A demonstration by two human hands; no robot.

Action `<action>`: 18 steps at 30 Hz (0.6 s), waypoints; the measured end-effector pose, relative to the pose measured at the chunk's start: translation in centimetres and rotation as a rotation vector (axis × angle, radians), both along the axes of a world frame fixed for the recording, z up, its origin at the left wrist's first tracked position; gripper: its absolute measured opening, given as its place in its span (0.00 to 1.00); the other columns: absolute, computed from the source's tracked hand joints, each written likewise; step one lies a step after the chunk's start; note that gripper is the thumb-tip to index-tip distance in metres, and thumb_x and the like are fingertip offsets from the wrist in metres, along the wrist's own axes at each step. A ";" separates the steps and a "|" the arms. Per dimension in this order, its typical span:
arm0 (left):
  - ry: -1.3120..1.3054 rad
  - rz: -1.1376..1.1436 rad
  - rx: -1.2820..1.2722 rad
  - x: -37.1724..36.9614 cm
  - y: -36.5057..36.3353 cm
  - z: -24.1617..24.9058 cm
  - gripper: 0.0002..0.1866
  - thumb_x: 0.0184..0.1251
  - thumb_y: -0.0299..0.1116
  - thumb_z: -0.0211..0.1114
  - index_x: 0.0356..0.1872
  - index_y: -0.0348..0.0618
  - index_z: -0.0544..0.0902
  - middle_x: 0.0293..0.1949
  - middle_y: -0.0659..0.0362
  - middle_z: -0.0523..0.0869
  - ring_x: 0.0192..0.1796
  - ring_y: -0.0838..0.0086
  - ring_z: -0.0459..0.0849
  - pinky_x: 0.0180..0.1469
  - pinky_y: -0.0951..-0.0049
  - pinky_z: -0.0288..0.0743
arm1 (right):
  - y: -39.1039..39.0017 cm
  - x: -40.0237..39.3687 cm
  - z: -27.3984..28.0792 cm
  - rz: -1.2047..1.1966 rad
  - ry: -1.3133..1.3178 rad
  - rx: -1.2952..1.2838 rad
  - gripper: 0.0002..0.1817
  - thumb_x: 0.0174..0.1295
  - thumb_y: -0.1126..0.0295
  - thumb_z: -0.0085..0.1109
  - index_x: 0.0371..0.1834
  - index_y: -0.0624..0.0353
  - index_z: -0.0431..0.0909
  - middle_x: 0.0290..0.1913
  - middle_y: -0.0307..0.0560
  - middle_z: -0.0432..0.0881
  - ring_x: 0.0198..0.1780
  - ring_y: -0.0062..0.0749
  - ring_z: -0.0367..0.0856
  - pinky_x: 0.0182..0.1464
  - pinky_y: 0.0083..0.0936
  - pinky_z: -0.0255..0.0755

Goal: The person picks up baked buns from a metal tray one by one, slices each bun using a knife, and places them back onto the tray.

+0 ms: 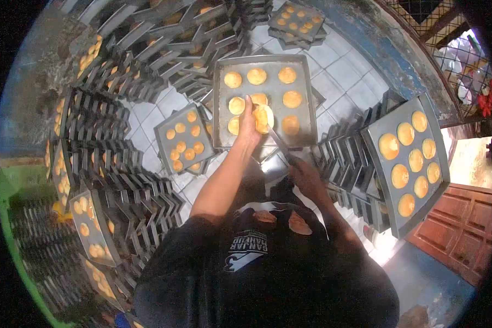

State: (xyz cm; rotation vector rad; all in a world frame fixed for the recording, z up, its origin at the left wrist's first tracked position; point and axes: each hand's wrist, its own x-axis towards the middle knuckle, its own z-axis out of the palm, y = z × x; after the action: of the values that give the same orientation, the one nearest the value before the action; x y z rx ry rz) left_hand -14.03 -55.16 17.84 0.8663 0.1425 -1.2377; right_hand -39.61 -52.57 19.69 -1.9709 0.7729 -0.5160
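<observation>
My left hand (249, 127) is closed around a round golden bun (264, 118), its thumb pointing up along the bun's side. The bun is held tilted over a square metal baking tray (265, 59) that carries rows of similar buns (291, 99). My right hand (306, 177) grips the dark handle of a knife (279, 141). The knife's blade slants up to the left, with its tip at the lower edge of the held bun.
Tall stacks of trays with buns stand at the left (93, 218) and on the right (415, 158). A lower tray (175, 139) with buns lies left of the middle. Another tray stack (296, 23) sits on the tiled floor (333, 90) at the back. A brown panelled door (456, 227) is at right.
</observation>
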 end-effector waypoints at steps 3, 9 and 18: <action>-0.017 -0.077 0.034 -1.0 -0.3 -1.6 0.34 0.71 0.70 0.53 0.55 0.50 0.81 0.42 0.62 0.88 0.43 0.71 0.87 0.46 0.65 0.84 | 0.4 0.1 0.0 -0.052 0.142 0.399 0.23 0.71 0.67 0.57 0.69 0.55 0.73 0.43 0.59 0.86 0.43 0.44 0.88 0.48 0.38 0.79; -0.061 0.019 0.209 0.2 -1.5 -5.3 0.36 0.74 0.66 0.56 0.59 0.40 0.79 0.45 0.57 0.86 0.42 0.69 0.86 0.45 0.65 0.83 | -1.2 3.8 -2.9 -0.141 -0.001 0.251 0.21 0.72 0.66 0.57 0.66 0.57 0.77 0.47 0.55 0.86 0.44 0.35 0.85 0.48 0.33 0.78; -1.214 -0.234 0.401 4.3 -6.0 -14.0 0.20 0.74 0.47 0.63 0.46 0.37 0.84 0.42 0.48 0.87 0.39 0.54 0.85 0.46 0.60 0.78 | 1.4 -5.9 -5.4 -0.592 0.153 0.694 0.18 0.75 0.68 0.54 0.64 0.59 0.79 0.32 0.37 0.83 0.28 0.20 0.75 0.33 0.20 0.70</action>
State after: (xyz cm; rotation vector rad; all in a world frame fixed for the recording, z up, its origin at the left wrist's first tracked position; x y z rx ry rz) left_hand -9.72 -61.14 3.85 1.8842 -0.7237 -0.7122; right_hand -45.55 -51.17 14.32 -1.1320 1.4252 -0.3606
